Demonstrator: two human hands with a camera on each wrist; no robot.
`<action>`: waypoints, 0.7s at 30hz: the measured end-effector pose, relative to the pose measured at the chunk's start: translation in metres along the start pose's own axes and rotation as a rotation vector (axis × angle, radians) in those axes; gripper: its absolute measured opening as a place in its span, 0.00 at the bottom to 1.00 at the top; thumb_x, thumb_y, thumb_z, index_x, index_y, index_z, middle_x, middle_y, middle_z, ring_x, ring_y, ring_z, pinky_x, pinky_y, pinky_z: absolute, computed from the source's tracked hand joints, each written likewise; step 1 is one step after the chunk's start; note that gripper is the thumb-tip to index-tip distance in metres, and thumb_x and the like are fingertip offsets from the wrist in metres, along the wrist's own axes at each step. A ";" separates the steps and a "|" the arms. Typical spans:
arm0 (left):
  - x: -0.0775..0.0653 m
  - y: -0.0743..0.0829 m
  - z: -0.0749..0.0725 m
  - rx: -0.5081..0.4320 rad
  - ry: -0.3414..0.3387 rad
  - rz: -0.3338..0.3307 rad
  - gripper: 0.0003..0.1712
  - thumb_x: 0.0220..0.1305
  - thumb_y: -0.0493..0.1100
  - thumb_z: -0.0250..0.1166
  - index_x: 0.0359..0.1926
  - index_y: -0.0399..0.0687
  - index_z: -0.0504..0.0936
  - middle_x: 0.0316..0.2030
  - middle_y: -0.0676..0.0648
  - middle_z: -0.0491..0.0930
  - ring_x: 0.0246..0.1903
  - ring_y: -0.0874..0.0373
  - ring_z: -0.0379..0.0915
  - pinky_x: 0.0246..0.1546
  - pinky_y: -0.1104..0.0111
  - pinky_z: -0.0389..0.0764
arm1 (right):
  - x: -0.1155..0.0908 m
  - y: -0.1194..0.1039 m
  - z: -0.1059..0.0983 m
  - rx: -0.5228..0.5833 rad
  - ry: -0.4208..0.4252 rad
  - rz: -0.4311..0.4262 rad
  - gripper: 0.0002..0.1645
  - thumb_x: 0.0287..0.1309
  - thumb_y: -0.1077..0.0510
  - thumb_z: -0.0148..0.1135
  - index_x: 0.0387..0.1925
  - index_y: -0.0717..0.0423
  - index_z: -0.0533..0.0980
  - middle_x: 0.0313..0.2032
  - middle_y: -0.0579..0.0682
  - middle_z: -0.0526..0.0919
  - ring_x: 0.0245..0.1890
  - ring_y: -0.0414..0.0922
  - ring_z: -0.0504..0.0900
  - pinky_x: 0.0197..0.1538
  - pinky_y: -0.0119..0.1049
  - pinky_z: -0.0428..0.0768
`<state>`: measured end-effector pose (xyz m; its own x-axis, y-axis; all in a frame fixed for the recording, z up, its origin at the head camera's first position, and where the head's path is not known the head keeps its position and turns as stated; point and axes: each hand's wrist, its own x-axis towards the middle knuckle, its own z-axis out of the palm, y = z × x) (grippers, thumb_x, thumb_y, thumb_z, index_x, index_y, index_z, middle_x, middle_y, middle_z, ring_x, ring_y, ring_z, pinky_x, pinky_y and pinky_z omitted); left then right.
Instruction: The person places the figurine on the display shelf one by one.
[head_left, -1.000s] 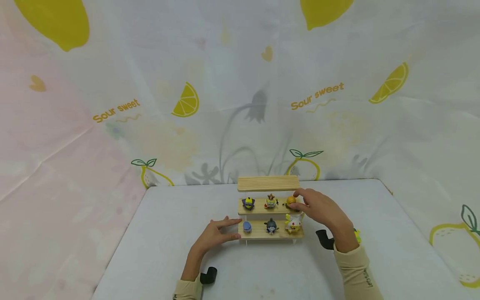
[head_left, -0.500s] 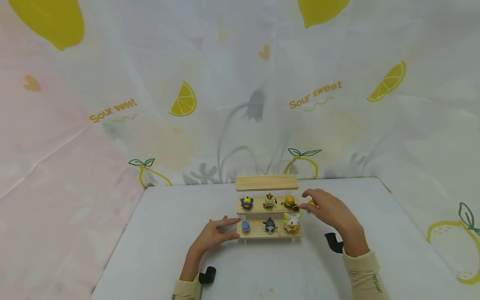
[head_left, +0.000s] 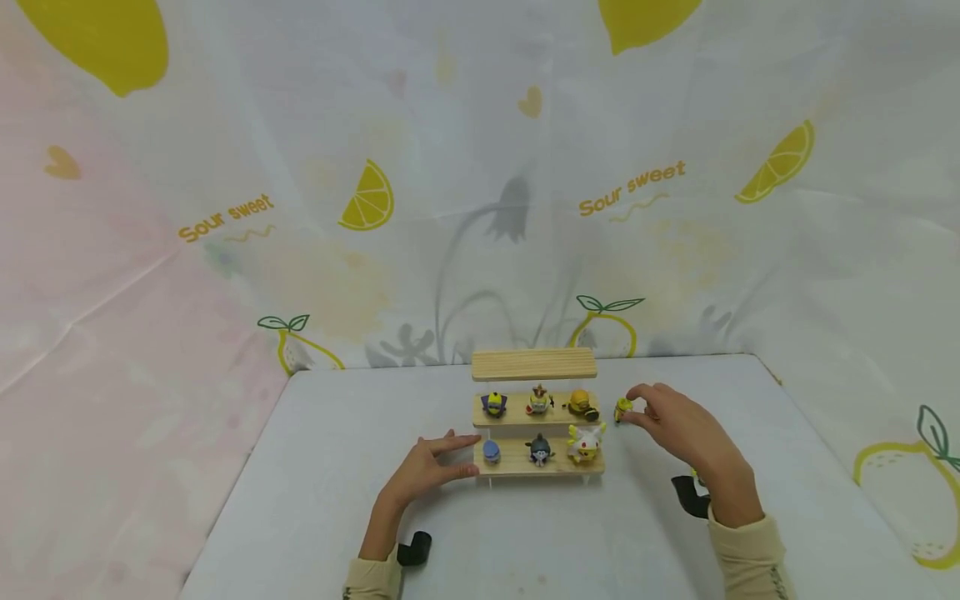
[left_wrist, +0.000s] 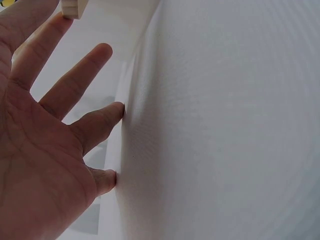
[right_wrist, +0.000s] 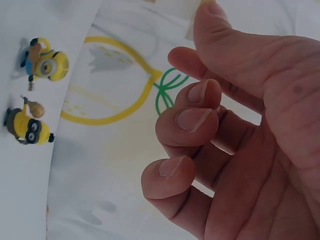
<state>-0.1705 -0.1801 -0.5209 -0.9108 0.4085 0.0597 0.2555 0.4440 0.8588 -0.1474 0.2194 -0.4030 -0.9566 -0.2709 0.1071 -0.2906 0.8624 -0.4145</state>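
White tabletop (head_left: 525,542): the left hand (head_left: 429,468) – fingers spread – touches a tiered pale-wood rack (head_left: 534,364); to its right, the right hand (head_left: 681,427) curves at a small yellow figurine (head_left: 622,407), grip unclear.

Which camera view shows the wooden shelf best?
The head view: all three tiers of the wooden shelf show. The left wrist view catches just one corner at its top edge; the right wrist view has pale slivers up top, too unclear to call.

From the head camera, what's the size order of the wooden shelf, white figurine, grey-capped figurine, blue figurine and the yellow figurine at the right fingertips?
Largest to smallest:
1. Wooden shelf
2. White figurine
3. Grey-capped figurine
4. Blue figurine and yellow figurine: they look too alike in size to rank.
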 end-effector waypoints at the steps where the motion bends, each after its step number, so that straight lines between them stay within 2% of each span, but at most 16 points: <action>1: 0.000 0.000 0.000 0.001 0.000 0.001 0.28 0.53 0.55 0.76 0.57 0.63 0.84 0.57 0.52 0.80 0.67 0.41 0.61 0.65 0.32 0.30 | -0.001 0.002 0.000 -0.006 -0.002 0.007 0.15 0.62 0.54 0.67 0.48 0.56 0.78 0.32 0.45 0.74 0.29 0.41 0.72 0.32 0.39 0.73; 6: 0.000 -0.001 0.000 0.001 0.002 0.002 0.28 0.54 0.54 0.76 0.58 0.63 0.84 0.56 0.53 0.80 0.67 0.42 0.61 0.65 0.32 0.30 | -0.011 0.010 0.001 -0.039 0.002 0.003 0.13 0.60 0.61 0.68 0.47 0.56 0.79 0.35 0.45 0.76 0.34 0.43 0.76 0.34 0.41 0.75; 10: -0.001 -0.001 0.001 -0.003 0.000 -0.005 0.28 0.53 0.55 0.76 0.57 0.64 0.84 0.55 0.52 0.80 0.67 0.42 0.61 0.64 0.32 0.30 | -0.017 0.016 0.002 -0.052 -0.021 0.005 0.14 0.56 0.67 0.68 0.46 0.56 0.80 0.33 0.45 0.75 0.32 0.43 0.73 0.32 0.39 0.73; 21: 0.000 -0.002 0.001 -0.010 0.003 -0.003 0.27 0.53 0.54 0.76 0.57 0.65 0.84 0.55 0.52 0.81 0.67 0.42 0.61 0.64 0.31 0.31 | -0.033 0.039 0.009 -0.081 -0.083 0.071 0.16 0.53 0.67 0.70 0.45 0.56 0.80 0.31 0.48 0.71 0.27 0.43 0.69 0.28 0.38 0.70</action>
<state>-0.1712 -0.1802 -0.5234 -0.9127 0.4044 0.0586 0.2491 0.4371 0.8642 -0.1269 0.2585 -0.4309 -0.9708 -0.2398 0.0039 -0.2265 0.9112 -0.3440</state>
